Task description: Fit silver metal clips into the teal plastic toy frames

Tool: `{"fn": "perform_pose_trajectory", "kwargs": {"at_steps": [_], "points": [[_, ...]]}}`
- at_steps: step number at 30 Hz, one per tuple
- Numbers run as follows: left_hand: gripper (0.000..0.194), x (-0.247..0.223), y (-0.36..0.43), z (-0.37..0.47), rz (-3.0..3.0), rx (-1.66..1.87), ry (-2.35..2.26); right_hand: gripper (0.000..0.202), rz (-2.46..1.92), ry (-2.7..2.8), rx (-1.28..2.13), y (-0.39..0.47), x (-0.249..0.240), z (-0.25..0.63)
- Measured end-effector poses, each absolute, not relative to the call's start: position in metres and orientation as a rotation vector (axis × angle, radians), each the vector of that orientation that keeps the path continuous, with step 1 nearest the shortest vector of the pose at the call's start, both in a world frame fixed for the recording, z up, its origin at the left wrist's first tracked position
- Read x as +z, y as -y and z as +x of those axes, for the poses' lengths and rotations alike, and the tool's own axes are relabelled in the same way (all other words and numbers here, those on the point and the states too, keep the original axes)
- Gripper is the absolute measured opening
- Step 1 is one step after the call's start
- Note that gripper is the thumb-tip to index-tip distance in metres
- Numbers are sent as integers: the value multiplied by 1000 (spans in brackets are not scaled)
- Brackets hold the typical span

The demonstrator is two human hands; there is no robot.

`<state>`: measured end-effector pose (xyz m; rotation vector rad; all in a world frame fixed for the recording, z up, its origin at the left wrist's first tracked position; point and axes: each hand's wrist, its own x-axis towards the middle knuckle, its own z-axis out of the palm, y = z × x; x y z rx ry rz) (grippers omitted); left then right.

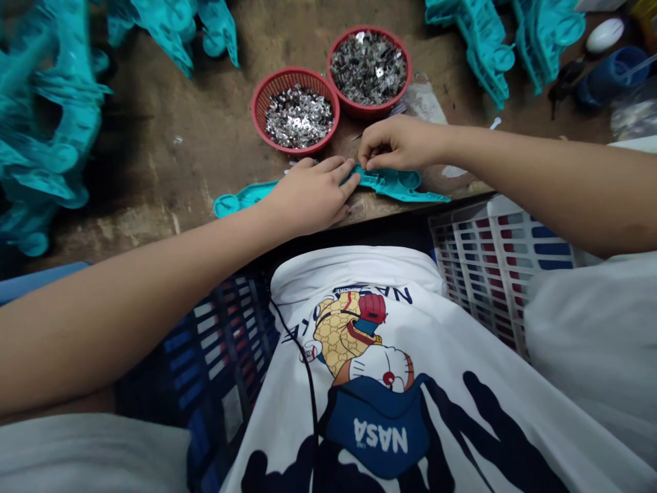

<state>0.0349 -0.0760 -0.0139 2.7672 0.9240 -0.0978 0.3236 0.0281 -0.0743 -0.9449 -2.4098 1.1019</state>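
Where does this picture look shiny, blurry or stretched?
In the head view, bright glints on the small metal pieces; in the head view, soft blur on the teal parts at far left and the blue cup; in the head view, forearms look stretched toward the side edges, perhaps from a wide lens.

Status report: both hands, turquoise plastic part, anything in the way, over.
Left hand laid across turquoise part. Right hand curled at the part, any held piece unclear. Red baskets of metal pieces just beyond, not covering it.

A long teal part (pixel 397 183) lies along the table (pixel 367 207).
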Motion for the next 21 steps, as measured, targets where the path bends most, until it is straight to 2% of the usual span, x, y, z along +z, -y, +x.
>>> {"fn": "perform_pose_trajectory", "kwargs": {"at_steps": [8, 16, 21], "points": [[73, -15, 76, 35, 2738, -72, -940, 67, -827, 2622, 837, -28, -69, 328], [74, -22, 77, 35, 2723, -52, -945, 84, -553, 2722, 552, -34, -74, 331], [73, -23, 76, 34, 2726, -38, -943, 74, -556, 2651, 582, -38, -86, 330]]}}
